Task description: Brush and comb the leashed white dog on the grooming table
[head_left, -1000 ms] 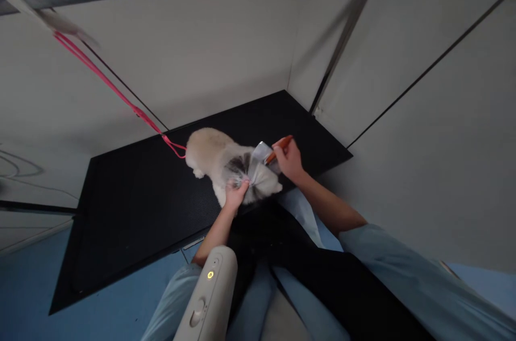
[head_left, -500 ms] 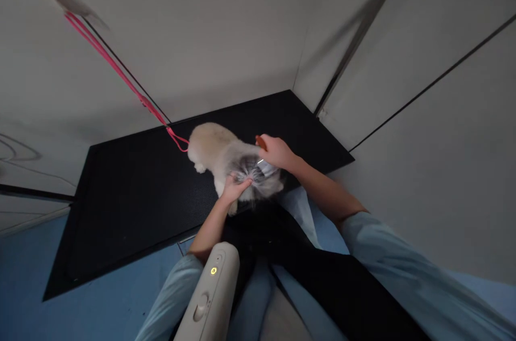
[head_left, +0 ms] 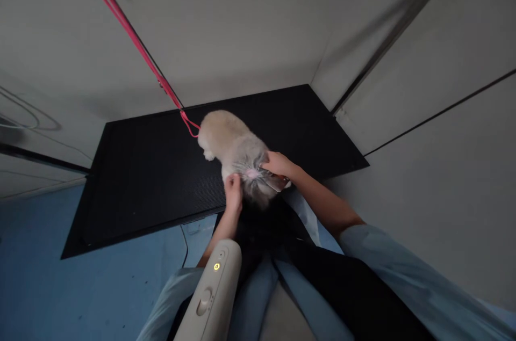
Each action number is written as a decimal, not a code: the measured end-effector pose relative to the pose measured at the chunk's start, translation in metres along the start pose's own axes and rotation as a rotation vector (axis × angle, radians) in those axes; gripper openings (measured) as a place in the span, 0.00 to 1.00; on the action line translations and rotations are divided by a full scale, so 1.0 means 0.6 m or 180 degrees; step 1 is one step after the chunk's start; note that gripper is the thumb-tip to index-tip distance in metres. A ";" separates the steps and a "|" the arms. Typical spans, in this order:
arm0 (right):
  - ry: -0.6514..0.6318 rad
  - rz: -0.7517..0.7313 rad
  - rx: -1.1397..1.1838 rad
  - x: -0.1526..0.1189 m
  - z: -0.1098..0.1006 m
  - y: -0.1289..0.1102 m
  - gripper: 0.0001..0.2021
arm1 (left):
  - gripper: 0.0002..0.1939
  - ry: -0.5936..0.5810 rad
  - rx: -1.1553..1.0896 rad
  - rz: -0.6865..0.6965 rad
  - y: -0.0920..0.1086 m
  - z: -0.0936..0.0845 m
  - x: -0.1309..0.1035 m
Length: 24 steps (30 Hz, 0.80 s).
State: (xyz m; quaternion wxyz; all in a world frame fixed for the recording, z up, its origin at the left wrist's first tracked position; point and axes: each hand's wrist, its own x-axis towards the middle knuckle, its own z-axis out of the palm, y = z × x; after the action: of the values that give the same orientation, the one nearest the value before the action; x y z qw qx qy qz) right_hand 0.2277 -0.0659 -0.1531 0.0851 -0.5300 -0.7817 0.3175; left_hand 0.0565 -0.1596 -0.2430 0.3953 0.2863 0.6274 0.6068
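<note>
A fluffy cream dog point(head_left: 223, 134) is on a black ridged table point(head_left: 153, 185), its face not visible. The fur nearest me is blown apart around a pink patch of skin point(head_left: 252, 173). Beside that patch, my left hand point(head_left: 233, 190) rests at the dog's edge with its fingers curled in; whether fur is between them is hidden. On the opposite side, my right hand point(head_left: 279, 164) presses against the fur, closed round a brush point(head_left: 284, 182) with an orange-brown handle. The hand and fur cover most of the brush.
A pink lead point(head_left: 141, 48) runs from the dog up to the left. In the foreground is a pale device point(head_left: 212, 292) with a lit yellow button and a slider. Light grey walls point(head_left: 242, 19) stand behind and right of the table; the floor point(head_left: 100, 287) is blue.
My left hand has slid left off the parted fur and its fingers have curled. My right hand has come lower, turning the brush down towards me. More pink skin shows. The view has shifted.
</note>
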 end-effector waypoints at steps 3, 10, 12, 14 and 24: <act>0.0203 -0.0126 0.0469 -0.011 0.029 0.007 0.17 | 0.21 -0.0172 -0.0637 -0.0557 0.003 0.048 -0.039; 0.1372 0.0891 0.2378 -0.137 0.164 0.067 0.15 | 0.08 -0.0078 0.0167 -0.0113 -0.004 0.053 -0.034; 0.1031 0.1329 0.2691 -0.208 0.205 0.080 0.15 | 0.07 -0.0242 0.0352 -0.0085 -0.017 0.034 -0.029; 0.0314 0.1109 0.2662 -0.267 0.224 0.080 0.12 | 0.07 -0.0353 0.0496 -0.0052 -0.030 0.019 -0.027; 0.1576 -0.0230 0.1441 -0.101 0.006 -0.018 0.05 | 0.14 -0.0639 0.0682 0.0233 -0.052 -0.008 -0.037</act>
State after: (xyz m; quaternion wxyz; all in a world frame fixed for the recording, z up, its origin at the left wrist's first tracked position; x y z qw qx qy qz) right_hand 0.2435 -0.1235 -0.1371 0.3992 -0.5305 -0.6653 0.3415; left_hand 0.0678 -0.1837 -0.2705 0.4008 0.4088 0.6350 0.5187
